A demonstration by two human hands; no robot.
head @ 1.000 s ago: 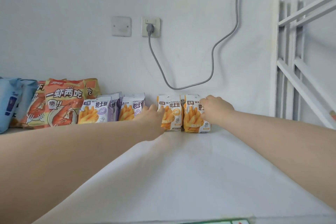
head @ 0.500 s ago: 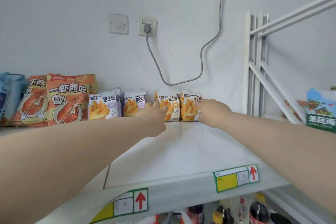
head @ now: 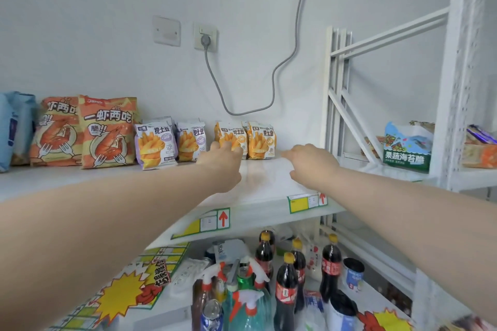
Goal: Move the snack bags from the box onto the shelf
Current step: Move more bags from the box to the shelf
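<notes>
Bags [head: 262,140] of yellow fries are standing upright at the back of the shelf [head: 269,180], side by side and faces out, in line with the purple bags [head: 156,142] to their left; I judge that is to keep the row reading neatly from the front. In the head view my left hand [head: 223,166] is reaching in, relaxed fingers lying against the front of the left yellow bag and gripping nothing, probably squaring it up. My right hand [head: 312,162] is hanging over the shelf just clear of the right bag, fingers loose and empty. The box is not showing. Half a second ago the right hand was touching that bag; now it is drawing back, and the bottles [head: 285,285] below are coming into view.
</notes>
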